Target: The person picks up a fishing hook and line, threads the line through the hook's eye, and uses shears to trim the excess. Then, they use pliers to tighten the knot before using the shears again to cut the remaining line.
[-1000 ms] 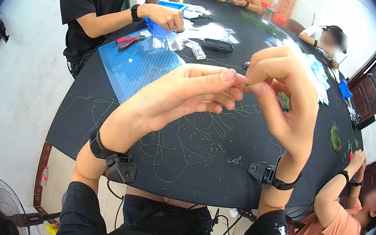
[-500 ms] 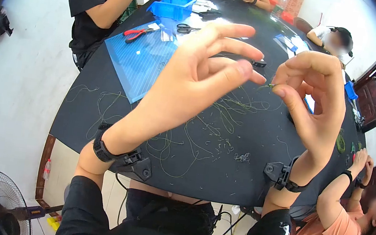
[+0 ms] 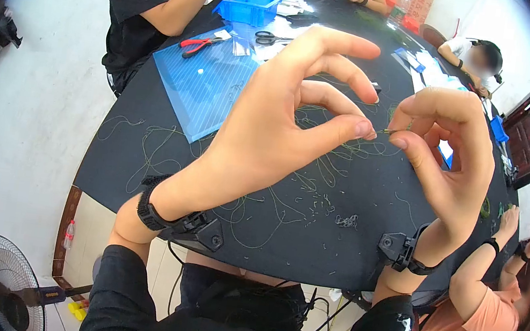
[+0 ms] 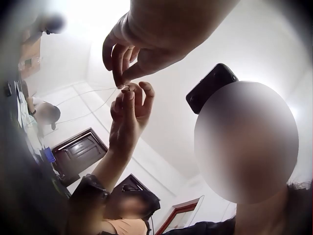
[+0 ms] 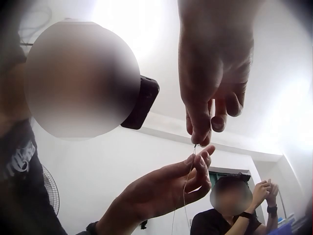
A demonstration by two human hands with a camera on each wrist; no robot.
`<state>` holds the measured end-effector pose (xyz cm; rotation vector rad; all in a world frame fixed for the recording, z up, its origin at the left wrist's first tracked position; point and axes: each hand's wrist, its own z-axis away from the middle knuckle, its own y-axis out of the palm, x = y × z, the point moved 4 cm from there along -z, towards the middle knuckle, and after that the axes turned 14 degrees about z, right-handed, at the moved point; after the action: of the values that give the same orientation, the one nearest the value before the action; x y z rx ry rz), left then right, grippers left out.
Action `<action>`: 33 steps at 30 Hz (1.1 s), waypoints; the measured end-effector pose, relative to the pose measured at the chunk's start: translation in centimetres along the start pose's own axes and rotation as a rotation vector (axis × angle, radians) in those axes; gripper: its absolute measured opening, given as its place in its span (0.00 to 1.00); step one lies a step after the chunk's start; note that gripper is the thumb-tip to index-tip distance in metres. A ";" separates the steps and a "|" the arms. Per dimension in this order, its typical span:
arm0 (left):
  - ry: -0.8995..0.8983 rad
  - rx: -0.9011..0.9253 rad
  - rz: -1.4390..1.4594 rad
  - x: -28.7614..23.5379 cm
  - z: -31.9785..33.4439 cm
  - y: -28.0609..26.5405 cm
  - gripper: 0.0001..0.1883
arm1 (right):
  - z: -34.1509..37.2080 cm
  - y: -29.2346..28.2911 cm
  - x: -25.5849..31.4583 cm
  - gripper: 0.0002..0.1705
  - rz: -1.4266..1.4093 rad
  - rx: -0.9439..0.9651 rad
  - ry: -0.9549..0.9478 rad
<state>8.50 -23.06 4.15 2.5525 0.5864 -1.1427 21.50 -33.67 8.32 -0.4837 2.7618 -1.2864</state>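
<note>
"How are the hands working?"

"The left hand (image 3: 275, 107) is pinching a thin green line (image 3: 387, 131) between thumb and forefinger; the right hand (image 3: 453, 139) is pinching it just beside, above the black tabletop (image 3: 345, 268)."

"Farther out?"

"Loose strands (image 3: 339, 153) are lying below; red-handled pliers (image 3: 202, 44) are resting on a blue lined sheet (image 3: 201, 95)."

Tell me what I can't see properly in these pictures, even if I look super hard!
The tiny tip at the right hand: right wrist view; too small, partly covered by the fingers.
The lower end of the thread: right wrist view; cut off by the bottom edge.
The small bits on the black table: head view; too small to name.
The face of the person by the blue mat: head view; cut off by the top edge.
</note>
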 end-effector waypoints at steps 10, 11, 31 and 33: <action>0.117 -0.045 -0.277 -0.7 0.6 0.4 0.29 | 0.0 0.0 0.1 0.15 0.014 0.003 0.043; 0.130 -0.033 -0.272 -0.6 0.6 0.5 0.29 | 0.0 0.0 0.1 0.14 0.020 -0.001 0.031; -0.145 -0.060 0.087 2.1 0.3 0.0 0.25 | 0.6 -2.1 -1.9 0.09 0.260 -0.057 0.180; -0.145 -0.057 0.101 2.5 0.5 0.3 0.26 | 0.6 -2.1 -1.8 0.09 0.252 -0.058 0.168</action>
<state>9.84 -22.93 2.00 2.3978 0.4430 -1.2439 23.85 -34.85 9.37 -0.0265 2.8835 -1.2420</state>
